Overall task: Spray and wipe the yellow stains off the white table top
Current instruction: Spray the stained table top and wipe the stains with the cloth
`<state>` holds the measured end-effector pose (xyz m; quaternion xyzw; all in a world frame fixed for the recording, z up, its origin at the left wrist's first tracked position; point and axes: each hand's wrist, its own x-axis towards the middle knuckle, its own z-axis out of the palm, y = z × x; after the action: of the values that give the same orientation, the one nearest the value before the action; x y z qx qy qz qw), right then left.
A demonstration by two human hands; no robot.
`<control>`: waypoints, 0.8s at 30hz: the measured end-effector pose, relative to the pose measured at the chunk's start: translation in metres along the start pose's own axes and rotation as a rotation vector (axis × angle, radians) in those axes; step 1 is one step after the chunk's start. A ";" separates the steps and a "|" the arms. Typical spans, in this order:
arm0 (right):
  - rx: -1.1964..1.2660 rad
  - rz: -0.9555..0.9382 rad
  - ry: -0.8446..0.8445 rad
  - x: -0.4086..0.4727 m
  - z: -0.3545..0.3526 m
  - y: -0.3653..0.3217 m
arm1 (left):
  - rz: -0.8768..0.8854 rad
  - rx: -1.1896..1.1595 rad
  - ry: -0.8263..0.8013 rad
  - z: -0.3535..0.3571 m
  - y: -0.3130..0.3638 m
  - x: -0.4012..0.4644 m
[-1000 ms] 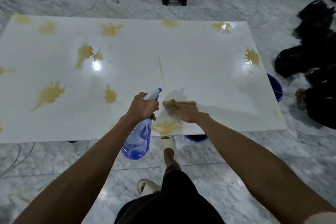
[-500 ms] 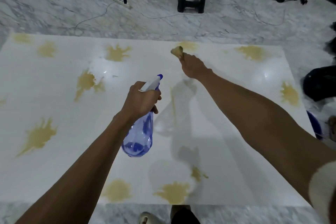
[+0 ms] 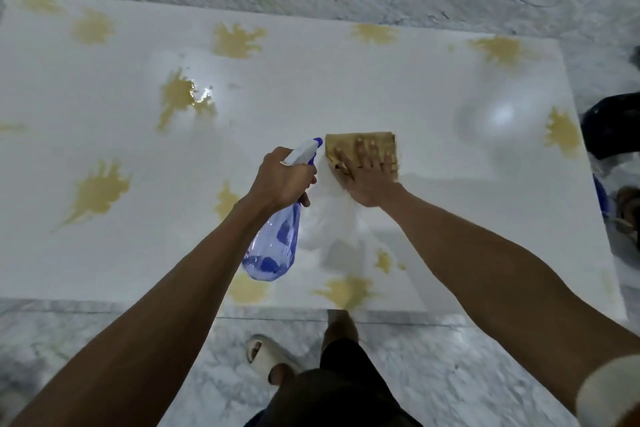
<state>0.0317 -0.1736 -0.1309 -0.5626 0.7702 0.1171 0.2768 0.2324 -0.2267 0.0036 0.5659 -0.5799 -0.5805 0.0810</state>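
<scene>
Cloth back under right hand (seemingly flat).

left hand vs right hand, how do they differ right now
The left hand is curled round the neck of the blue spray bottle; the right hand lies flat with fingers spread on the yellowed cloth. The left hand holds its bottle above the white table top; the right hand presses its cloth against it. Both reach over the table's middle, close together.
</scene>
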 end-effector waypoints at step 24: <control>1.695 0.055 0.406 -0.224 -0.029 -0.102 | 0.178 0.081 -0.108 -0.050 -0.035 -0.170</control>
<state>0.1662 -0.0432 0.0311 -0.1585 0.6457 -0.5913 0.4564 0.3480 -0.1175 0.0881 0.4828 -0.6542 -0.5770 0.0780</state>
